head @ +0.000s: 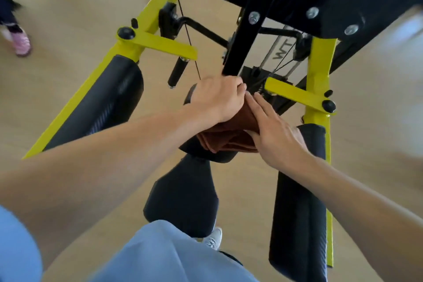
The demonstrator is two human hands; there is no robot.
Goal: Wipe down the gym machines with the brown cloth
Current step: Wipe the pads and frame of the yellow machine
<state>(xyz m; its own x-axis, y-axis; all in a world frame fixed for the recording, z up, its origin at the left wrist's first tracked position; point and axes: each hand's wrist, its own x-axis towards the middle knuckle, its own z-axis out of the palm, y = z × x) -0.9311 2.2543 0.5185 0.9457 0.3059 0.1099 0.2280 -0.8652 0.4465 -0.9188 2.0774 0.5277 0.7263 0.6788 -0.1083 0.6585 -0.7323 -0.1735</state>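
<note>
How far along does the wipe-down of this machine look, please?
Nothing shows as finished; no wiped surface can be told apart. In hand: the left hand and right hand hold the folded brown cloth on a black pad. Seemingly left: the seat, side pads and yellow frame.

cloth [231,131]: mostly covered by both hands; only a folded brown middle part shows.
left hand [217,98]: fingertips curl out of sight over the cloth's far edge.
right hand [274,129]: lies flat on the cloth; palm side hidden.
pad [206,153]: under the cloth, largely hidden; shape unclear.
frame [151,14]: yellow bars and black top plate cut off by the upper edge.
weight stack [258,73]: behind the black bar, too dark to tell.
lettering [282,55]: partly blocked, unreadable.
passer-by [16,30]: blurred, cut by the left edge; only a pink shoe shows.
</note>
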